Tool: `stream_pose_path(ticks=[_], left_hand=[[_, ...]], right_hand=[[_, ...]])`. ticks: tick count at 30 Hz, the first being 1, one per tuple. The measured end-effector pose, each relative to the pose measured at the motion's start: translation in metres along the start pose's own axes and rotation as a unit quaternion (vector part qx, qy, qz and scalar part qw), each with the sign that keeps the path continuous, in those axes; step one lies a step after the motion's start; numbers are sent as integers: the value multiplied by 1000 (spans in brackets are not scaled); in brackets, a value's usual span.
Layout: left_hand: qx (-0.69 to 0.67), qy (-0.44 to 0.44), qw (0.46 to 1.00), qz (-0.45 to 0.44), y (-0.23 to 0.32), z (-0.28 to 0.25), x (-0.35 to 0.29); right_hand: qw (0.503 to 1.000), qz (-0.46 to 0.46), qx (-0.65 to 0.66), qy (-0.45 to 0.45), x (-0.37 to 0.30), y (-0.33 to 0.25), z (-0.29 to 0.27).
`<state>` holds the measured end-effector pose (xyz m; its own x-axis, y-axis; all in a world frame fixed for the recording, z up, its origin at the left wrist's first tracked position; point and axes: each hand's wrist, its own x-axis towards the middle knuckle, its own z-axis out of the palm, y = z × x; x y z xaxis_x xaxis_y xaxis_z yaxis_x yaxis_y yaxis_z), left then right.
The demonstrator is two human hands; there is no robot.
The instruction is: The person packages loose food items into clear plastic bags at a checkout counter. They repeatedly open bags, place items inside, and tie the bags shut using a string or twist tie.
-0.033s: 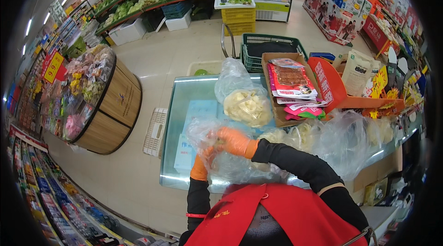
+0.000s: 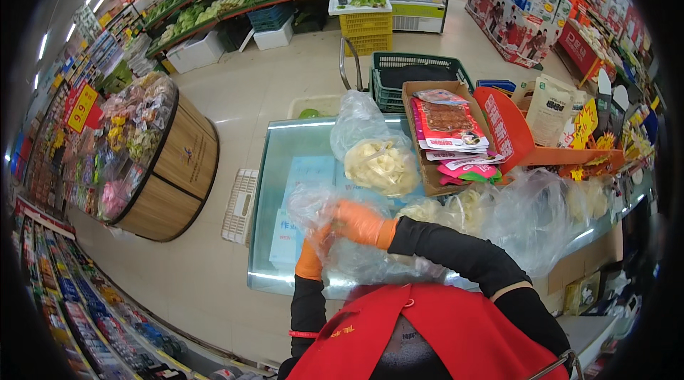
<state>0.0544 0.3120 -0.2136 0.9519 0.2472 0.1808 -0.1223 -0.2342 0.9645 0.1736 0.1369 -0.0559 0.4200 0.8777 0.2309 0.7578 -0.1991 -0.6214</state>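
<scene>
Both of my hands wear orange gloves and meet over the glass counter (image 2: 267, 159). A clear plastic bag (image 2: 311, 205) is bunched up between them; its top flares out beyond the fingers and its lower part hangs toward me. My right hand (image 2: 362, 223) is closed on the gathered bag from the right. Lower on the left, my left hand (image 2: 312, 255) grips the same bag, its fingers partly covered by the film. Just past my hands lies a tied clear bag of pale, flat pieces (image 2: 383, 168), perhaps noodles or dough sheets. More bagged pale pieces (image 2: 467, 210) lie beside my right forearm.
A cardboard box (image 2: 420, 131) of flat packets and an orange display tray (image 2: 520, 131) stand at the right. Crumpled clear bags (image 2: 531, 220) spread over the counter there. A green crate (image 2: 385, 99) sits behind, and a round wooden display stand (image 2: 178, 159) at the left.
</scene>
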Motion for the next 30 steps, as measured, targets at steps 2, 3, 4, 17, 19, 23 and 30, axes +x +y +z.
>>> stream_pose_path(ticks=[2,3,4,17,19,23,30], left_hand=[[-150,30,982,-109,42,17,18],[-287,61,933,-206,74,25,23],[-175,53,969,-163,62,19,19],[-271,88,935,-211,35,-33,15],[-323,68,917,-225,30,-34,10],[-300,61,940,-151,51,-23,11],[-247,28,965,-78,25,-29,5]], right_hand=[[989,47,-119,-67,-5,-2,4],[992,63,-93,-59,-7,-7,1],[994,67,-68,-56,-4,-18,-4],[906,258,334,16,-104,-77,-270],[876,257,409,19,-132,-66,-274],[960,131,151,-194,-151,-29,-208],[931,60,47,-358,-163,-16,-89]])
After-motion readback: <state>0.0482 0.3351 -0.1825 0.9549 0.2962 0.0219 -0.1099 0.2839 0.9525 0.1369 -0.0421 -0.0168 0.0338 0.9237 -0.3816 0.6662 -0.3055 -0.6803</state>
